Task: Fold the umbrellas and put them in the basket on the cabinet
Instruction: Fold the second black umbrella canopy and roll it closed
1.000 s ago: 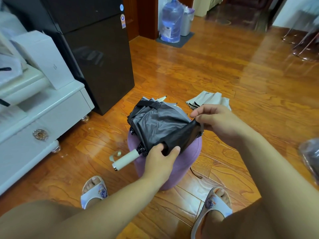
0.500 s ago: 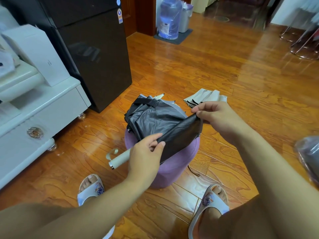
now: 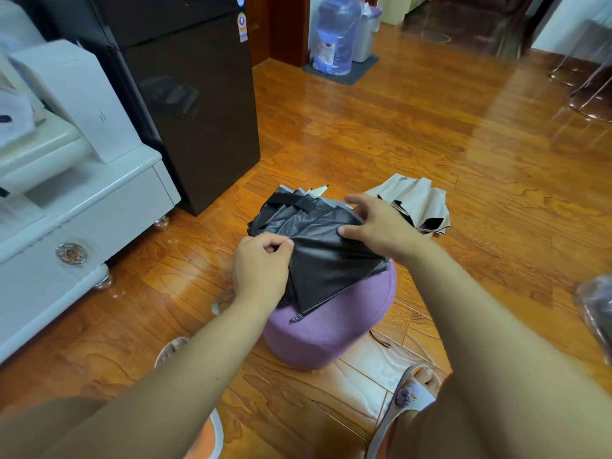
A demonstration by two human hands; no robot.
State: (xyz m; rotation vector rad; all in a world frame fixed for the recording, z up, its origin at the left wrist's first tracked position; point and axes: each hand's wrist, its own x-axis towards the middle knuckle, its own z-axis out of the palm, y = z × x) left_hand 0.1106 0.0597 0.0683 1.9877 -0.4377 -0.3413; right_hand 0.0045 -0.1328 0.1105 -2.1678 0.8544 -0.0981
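While we sit low over the wooden floor (image 3: 430,134), our 2 hands work a black umbrella (image 3: 318,233) that lies across the top of a purple stool (image 3: 334,336). Our left hand (image 3: 261,270) is curled at the near left side of the canopy, thumb and forefinger pinching a fold of the black fabric. Our right hand (image 3: 381,226) reaches over the far right side, the thumb pressed down on the cloth and the fingers bent over its upper edge, so it grips the canopy there; how far the fingertips tuck under we cannot tell. Between the 2 hands 1 panel of fabric is pulled smooth and flat, and its metal-tipped corner (image 3: 297,318) hangs over the stool's near edge. The rest of the canopy sits bunched behind, with a black strap (image 3: 291,202) across the top folds. A 2nd umbrella, beige with a dark lining (image 3: 417,202), lies loosely collapsed on the floor just beyond the stool, behind our right hand. To the left stands a white cabinet (image 3: 99,207) on clear knob feet, with a white box (image 3: 82,101) on top, and next to it a dark brown fridge (image 3: 185,94). Further off, by the doorway, a blue water jug (image 3: 334,34) rests on a grey mat. Our feet in pale sandals (image 3: 407,395) flank the stool.
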